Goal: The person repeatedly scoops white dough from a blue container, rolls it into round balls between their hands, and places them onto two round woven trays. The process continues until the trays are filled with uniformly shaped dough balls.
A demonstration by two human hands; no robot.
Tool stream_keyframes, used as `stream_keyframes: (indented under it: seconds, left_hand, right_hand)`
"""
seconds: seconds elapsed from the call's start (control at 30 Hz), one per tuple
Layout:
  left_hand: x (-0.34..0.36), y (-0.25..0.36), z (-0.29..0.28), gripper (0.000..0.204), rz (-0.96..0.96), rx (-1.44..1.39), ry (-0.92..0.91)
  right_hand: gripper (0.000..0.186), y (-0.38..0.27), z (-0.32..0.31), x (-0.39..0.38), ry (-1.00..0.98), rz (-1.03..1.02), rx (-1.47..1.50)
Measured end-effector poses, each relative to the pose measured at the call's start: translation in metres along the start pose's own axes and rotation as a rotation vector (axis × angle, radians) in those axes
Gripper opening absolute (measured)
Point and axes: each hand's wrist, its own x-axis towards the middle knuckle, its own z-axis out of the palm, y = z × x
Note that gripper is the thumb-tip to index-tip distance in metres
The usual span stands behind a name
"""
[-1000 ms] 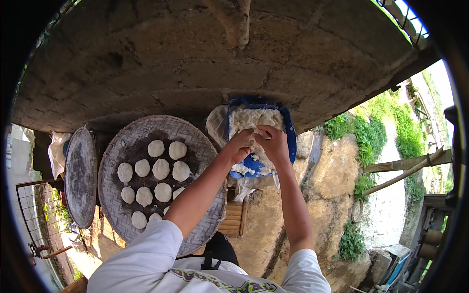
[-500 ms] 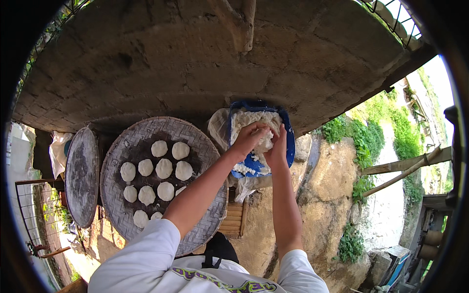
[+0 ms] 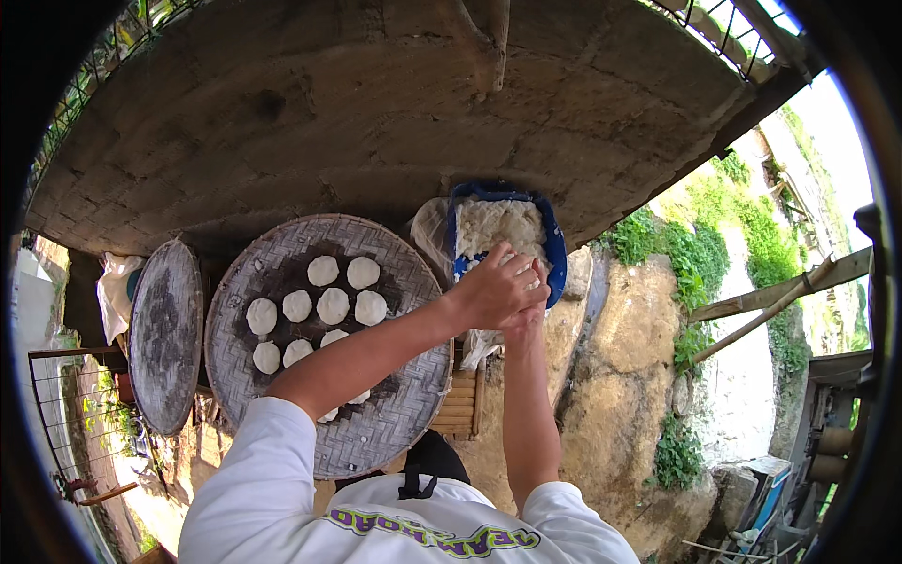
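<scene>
My left hand (image 3: 493,289) is closed over my right hand (image 3: 528,305), the two pressed together around a lump of white dough. Most of that lump is hidden by the fingers. Both hands are over the near edge of a blue plastic basin (image 3: 557,268), which holds a mass of crumbly white dough (image 3: 503,224). Under my left forearm lies a round woven tray (image 3: 240,320) with several flattened white dough balls (image 3: 333,305) in loose rows. My arm hides some of these.
A second woven tray (image 3: 164,338) leans upright at the left. Behind everything rises a block wall (image 3: 357,122). Clear plastic sheeting (image 3: 429,230) lies beside the basin, and wooden slats (image 3: 458,404) show below. Rocky ground (image 3: 629,329) lies to the right.
My hands have come out of the middle of the basin toward me and closed together, covering the white lump that showed between them. The view has shifted slightly.
</scene>
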Motion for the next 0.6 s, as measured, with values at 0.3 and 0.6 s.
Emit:
stream_keyframes:
  seconds: [0.3, 0.6]
  left_hand:
    - [-0.052, 0.029, -0.084, 0.05, 0.071, 0.073, 0.019]
    - [-0.16, 0.076, -0.157, 0.047, 0.014, -0.162, 0.19]
  right_hand:
    - [0.034, 0.067, 0.037, -0.063, -0.088, -0.187, -0.099]
    - [0.023, 0.157, 0.098, -0.158, 0.043, -0.156, -0.097]
